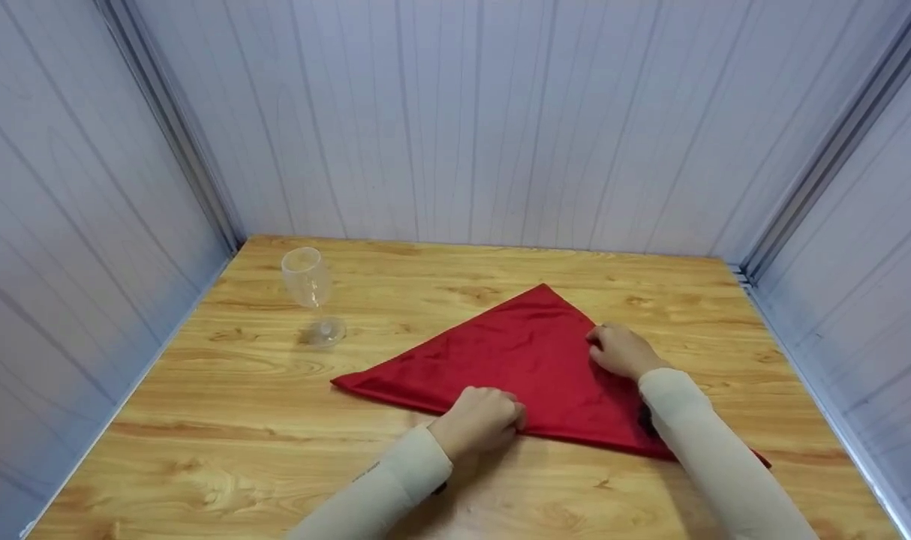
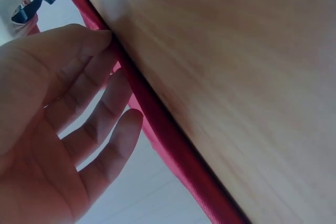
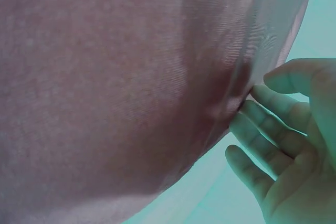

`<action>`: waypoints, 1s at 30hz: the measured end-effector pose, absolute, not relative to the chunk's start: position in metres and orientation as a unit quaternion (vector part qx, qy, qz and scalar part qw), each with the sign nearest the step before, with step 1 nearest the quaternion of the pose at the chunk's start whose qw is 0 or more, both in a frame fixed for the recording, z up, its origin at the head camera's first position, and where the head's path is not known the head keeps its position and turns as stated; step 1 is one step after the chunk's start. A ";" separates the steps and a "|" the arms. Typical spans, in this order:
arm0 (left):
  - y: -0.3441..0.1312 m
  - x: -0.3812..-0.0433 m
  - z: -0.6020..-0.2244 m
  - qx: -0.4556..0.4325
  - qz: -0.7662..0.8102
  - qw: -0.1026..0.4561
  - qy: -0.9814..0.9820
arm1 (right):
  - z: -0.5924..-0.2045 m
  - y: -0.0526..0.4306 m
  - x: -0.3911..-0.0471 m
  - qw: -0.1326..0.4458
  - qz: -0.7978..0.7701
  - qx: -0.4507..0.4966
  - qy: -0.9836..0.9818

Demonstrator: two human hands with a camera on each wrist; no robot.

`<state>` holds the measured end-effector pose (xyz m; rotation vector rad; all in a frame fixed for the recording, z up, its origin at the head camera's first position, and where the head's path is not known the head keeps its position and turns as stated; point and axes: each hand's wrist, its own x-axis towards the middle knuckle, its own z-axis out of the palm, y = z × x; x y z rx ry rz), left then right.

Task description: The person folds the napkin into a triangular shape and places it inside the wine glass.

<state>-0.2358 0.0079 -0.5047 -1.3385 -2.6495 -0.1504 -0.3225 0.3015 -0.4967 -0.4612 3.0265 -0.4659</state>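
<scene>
A red cloth napkin (image 1: 523,352), folded into a triangle, lies on the wooden table with its peak pointing away from me. My left hand (image 1: 479,421) is at the middle of the near folded edge; its thumb and forefinger (image 2: 86,77) pinch that edge in the left wrist view. On the napkin's right slanting side rests my right hand (image 1: 624,351). Its slightly bent fingers (image 3: 273,124) touch the cloth's border in the right wrist view, with the thumb apart from them. The right forearm covers part of the napkin's right corner.
A clear stemmed glass (image 1: 306,279) stands upright at the back left of the table (image 1: 223,420), beyond the napkin's left corner. Pale panelled walls (image 1: 440,127) enclose the table at the back and on both sides.
</scene>
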 end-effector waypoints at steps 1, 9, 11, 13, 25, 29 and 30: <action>0.008 -0.237 -0.504 -0.446 -0.049 0.090 -0.889 | -0.496 0.302 -0.323 0.026 -0.151 -0.147 0.977; 0.009 -0.249 -0.502 -0.410 -0.043 0.130 -0.902 | -0.493 0.306 -0.328 0.051 -0.164 -0.137 0.976; 0.009 -0.252 -0.502 -0.402 -0.045 0.131 -0.905 | -0.494 0.307 -0.329 0.055 -0.165 -0.128 0.976; 0.009 -0.256 -0.503 -0.394 -0.045 0.130 -0.909 | -0.494 0.308 -0.331 0.058 -0.164 -0.120 0.977; 0.014 -0.282 -0.500 -0.324 -0.048 0.075 -0.942 | -0.496 0.305 -0.342 0.080 -0.154 -0.117 0.978; 0.014 -0.289 -0.499 -0.306 -0.059 0.066 -0.948 | -0.497 0.306 -0.346 0.094 -0.149 -0.115 0.978; 0.014 -0.290 -0.498 -0.305 -0.061 0.067 -0.948 | -0.497 0.306 -0.347 0.099 -0.148 -0.114 0.977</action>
